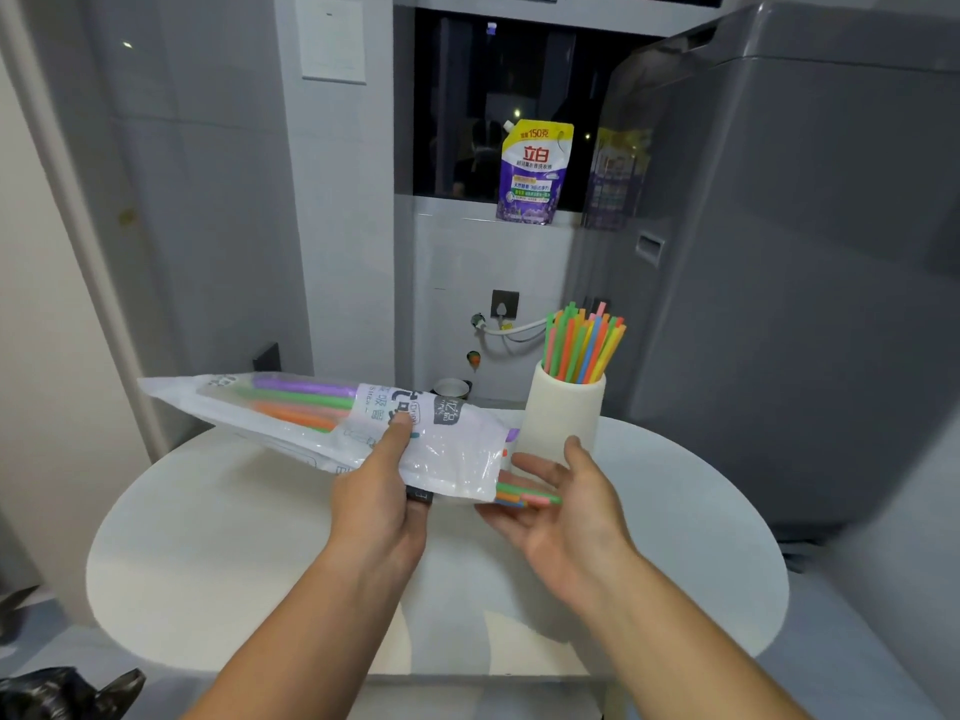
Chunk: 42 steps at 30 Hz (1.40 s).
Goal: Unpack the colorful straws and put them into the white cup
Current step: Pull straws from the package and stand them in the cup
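Note:
My left hand [376, 498] grips a clear and white plastic straw packet [322, 418], held above the table and slanting up to the left, with purple, green and orange straws inside. Several straw ends [527, 497] poke out of the packet's open right end and rest on the fingers of my right hand [558, 504], whose palm faces up with fingers spread. The white cup [563, 413] stands upright just behind my right hand, holding several colorful straws [584, 343] that fan out above its rim.
A round white table [218, 553] lies under both hands. A large grey appliance [789, 262] stands to the right, close behind the cup. A detergent pouch [532, 171] sits on the window ledge. A black bag [62, 693] lies at the lower left.

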Tool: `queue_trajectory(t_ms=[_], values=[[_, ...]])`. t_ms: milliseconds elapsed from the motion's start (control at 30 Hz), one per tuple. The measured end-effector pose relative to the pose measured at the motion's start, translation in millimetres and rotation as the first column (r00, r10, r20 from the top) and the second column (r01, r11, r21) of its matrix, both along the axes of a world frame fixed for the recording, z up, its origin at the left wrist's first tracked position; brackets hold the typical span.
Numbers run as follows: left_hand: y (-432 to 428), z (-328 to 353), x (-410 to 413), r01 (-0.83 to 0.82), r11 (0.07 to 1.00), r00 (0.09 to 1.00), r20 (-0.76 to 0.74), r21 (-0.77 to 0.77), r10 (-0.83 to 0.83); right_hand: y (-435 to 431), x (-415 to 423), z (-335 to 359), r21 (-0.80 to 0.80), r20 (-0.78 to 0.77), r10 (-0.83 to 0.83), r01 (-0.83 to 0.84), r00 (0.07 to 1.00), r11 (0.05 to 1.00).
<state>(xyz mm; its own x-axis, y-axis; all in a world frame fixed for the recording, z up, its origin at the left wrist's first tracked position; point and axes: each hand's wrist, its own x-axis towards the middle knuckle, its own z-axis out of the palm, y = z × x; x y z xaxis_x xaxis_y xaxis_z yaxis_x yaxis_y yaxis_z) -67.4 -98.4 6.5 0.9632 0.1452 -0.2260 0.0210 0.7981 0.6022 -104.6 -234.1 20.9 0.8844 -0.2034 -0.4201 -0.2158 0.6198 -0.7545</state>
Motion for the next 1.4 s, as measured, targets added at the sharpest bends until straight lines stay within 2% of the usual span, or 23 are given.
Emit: queue_trajectory(t_ms=[100,233,500,600,700,800,867,967,1200,1400], values=[[-3.2,0.9,-5.0,-0.019,0.994,0.999,0.036,0.104,0.016,8.3,-3.8,-3.5,0.076,0.027,-0.042,0.039,0.999,0.996],[-4.6,2.3,-9.0,-0.045,0.968,0.994,0.111,0.247,0.018,12.5,-9.0,-7.9,0.082,-0.014,-0.078,0.079,0.997,0.993],[-8.8,6.5,-21.5,-0.049,0.931,0.969,0.242,0.363,-0.043,18.0,-13.6,-7.9,0.024,-0.060,-0.072,0.073,0.996,0.997],[-7.0,3.7,-19.5,-0.050,0.934,0.978,0.209,0.354,-0.027,19.1,-14.7,-7.6,-0.052,-0.078,-0.031,0.027,0.996,0.998],[-2.8,-2.0,-14.5,-0.049,0.943,0.988,0.156,0.328,-0.003,16.2,-14.7,-9.4,-0.278,-0.120,0.019,-0.052,0.993,0.959],[0.4,-6.2,-11.1,-0.036,0.969,0.997,0.081,0.246,0.016,10.4,-12.9,-10.8,-0.568,-0.089,0.047,-0.090,0.995,0.818],[1.2,-6.5,-10.5,-0.009,0.982,0.999,0.044,0.188,0.001,6.8,-10.6,-11.4,-0.682,-0.019,0.064,-0.060,0.998,0.729],[-0.8,-6.5,-12.0,0.041,0.992,0.999,0.021,0.123,-0.044,3.5,-7.4,-12.0,-0.719,0.055,0.071,-0.010,0.996,0.695],[-5.8,-11.8,-12.6,0.116,0.993,0.990,-0.087,0.028,-0.113,0.2,-7.4,-1.7,-0.638,0.101,0.121,-0.029,0.987,0.770],[-5.9,-9.9,-10.9,0.083,0.996,0.991,-0.109,0.020,-0.080,-12.3,-5.8,-3.3,-0.757,0.132,0.146,0.004,0.980,0.653]])
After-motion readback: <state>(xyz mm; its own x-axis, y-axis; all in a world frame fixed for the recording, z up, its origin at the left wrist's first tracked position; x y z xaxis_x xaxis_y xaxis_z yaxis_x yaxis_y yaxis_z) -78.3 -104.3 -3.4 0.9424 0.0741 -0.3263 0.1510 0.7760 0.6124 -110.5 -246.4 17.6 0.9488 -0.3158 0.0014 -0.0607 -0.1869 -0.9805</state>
